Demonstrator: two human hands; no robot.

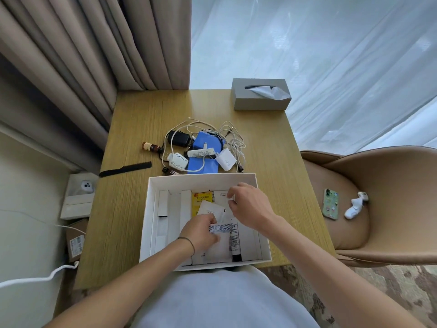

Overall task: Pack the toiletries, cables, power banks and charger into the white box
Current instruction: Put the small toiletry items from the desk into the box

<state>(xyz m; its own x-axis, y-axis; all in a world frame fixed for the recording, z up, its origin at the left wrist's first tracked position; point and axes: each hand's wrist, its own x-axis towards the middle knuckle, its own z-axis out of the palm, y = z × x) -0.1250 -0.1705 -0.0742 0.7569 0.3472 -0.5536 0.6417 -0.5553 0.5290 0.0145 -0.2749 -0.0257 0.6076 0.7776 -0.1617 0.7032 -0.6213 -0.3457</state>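
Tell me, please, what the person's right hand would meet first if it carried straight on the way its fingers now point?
Probably the yellow-and-orange flat sachet in the white cardboard box. The right hand points leftward just above the box contents, though depth is unclear, so it might pass over.

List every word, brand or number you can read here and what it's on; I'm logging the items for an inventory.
None can be read with confidence.
Yellow packet in the white box: dark printed characters, blurred.
Black-capped tube: lines of fine print, too small.
White charger: faint grey marking, unreadable.
White tube on the blue power bank: small print, blurred.
Cardboard box on the floor: label, illegible.
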